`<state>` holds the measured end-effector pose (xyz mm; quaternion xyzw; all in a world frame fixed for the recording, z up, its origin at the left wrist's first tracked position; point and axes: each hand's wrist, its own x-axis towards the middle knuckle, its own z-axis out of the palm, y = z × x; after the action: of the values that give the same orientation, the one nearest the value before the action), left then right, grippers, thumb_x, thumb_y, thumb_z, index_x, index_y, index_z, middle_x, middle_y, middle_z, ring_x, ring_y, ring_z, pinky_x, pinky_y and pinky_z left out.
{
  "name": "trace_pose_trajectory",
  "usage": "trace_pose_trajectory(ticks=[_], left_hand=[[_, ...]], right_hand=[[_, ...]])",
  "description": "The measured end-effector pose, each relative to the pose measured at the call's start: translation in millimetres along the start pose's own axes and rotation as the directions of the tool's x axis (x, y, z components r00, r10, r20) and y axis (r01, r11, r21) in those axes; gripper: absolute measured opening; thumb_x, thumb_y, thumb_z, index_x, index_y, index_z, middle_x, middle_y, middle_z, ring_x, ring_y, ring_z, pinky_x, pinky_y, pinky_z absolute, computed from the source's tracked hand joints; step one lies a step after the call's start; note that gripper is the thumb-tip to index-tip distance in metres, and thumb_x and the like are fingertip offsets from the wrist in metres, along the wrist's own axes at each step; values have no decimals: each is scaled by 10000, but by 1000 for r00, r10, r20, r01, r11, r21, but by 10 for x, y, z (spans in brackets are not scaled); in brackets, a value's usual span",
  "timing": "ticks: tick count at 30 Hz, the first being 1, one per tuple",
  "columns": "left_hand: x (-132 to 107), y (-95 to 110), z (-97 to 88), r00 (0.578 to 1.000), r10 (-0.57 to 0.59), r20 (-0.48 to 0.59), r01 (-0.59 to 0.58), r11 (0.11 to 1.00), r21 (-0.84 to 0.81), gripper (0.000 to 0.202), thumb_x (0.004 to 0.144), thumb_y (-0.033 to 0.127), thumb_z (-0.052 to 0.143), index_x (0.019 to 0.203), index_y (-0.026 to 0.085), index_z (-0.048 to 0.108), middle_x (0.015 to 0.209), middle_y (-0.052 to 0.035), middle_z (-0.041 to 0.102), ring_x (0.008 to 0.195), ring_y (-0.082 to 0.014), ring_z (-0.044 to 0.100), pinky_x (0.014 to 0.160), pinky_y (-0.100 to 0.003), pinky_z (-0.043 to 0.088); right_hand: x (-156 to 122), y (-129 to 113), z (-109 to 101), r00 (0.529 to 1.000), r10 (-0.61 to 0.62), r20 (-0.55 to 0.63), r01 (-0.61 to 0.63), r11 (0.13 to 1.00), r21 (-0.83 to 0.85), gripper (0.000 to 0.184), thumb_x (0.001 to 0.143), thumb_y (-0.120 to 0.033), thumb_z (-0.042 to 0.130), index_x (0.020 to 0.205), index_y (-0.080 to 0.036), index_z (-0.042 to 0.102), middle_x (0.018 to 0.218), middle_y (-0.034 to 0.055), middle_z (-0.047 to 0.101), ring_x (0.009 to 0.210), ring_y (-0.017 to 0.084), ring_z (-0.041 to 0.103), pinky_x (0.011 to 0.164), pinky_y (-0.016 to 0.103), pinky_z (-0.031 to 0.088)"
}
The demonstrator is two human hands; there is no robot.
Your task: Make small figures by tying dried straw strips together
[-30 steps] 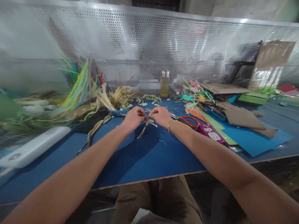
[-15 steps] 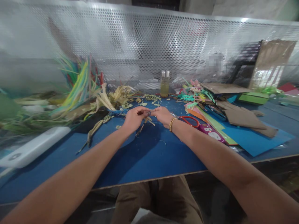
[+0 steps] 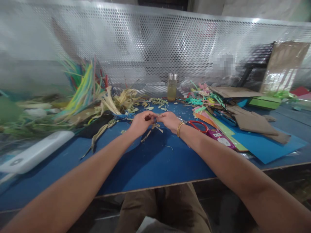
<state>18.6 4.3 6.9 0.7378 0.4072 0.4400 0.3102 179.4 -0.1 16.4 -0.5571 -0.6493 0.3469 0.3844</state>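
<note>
Over the middle of the blue tabletop, my left hand and my right hand meet at their fingertips. Both are closed in a pinch around something small and dark that the fingers mostly hide. Just below the fingertips is a strip of dried plant fibre; whether it is joined to what I pinch, I cannot tell. Red-handled scissors lie beside my right wrist. To the left of my left hand rests a bundle of dried husk strips.
A glass bottle of yellowish liquid stands at the back, before a perforated metal screen. On the left lie a white power bank-like device and coloured strips. Blue paper, cardboard and a purple packet are right.
My fingers have shifted slightly at the pinch, the left hand's opening a little wider between thumb and forefinger. The things on the table stay where they were.
</note>
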Motion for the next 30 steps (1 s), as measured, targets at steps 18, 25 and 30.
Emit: trace_pose_trajectory(ticks=[18,25,30], left_hand=[[37,103,-282,952,53,-302,52,942,331,194,703,347,699,819,193,679,806,-27,665,740,-168,573,710,-286,434],[-6,170,-249,999,8,33,-23,862,507,192,693,444,696,719,265,763,753,-23,689,677,-183,581,580,-282,372],[-14,135,-193,999,-37,-15,39,865,501,191,698,418,675,711,240,742,783,-30,678,708,-185,592,614,-291,399]], right_hand=[[-4,20,0,989,-133,65,141,978,-152,181,756,-291,603,632,-161,624,551,-16,511,555,99,419,549,240,298],[-16,4,-7,988,-150,42,155,977,-147,174,760,-287,608,654,-159,658,568,-3,545,572,105,446,549,239,311],[7,22,-5,987,-153,45,158,977,-144,167,749,-298,627,684,-155,683,583,-5,567,572,102,459,556,235,325]])
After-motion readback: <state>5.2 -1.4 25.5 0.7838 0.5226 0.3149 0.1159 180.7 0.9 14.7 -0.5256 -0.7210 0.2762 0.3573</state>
